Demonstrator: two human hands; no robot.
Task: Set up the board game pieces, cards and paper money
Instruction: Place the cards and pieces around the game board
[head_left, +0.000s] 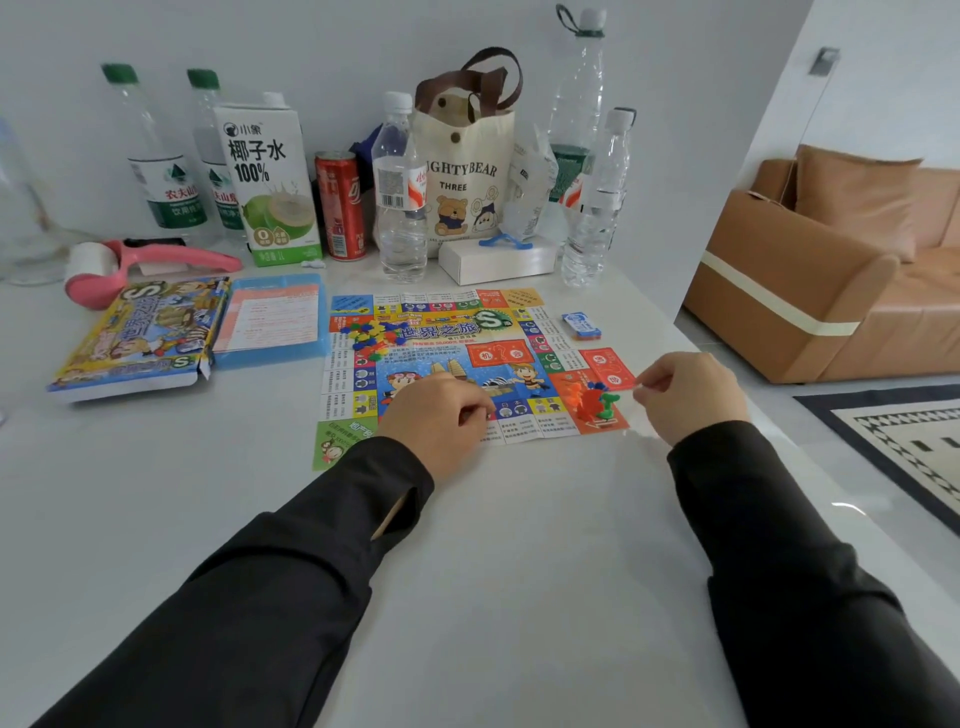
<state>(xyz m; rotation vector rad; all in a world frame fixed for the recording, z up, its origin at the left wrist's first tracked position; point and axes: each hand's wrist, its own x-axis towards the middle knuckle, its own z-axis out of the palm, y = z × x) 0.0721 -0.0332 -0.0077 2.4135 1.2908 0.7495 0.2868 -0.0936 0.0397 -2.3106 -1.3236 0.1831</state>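
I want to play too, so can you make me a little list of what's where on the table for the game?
board: paper game board flat on the white table
small pieces: colourful pile on the board's far left
pawns: orange, red, green, blue, clustered on the near right corner
cards: blue deck off the board, to its right
box: game box left of the board
left hand: curled, resting on the board's near edge
right hand: fingertips pinched beside the pawns; contents unclear
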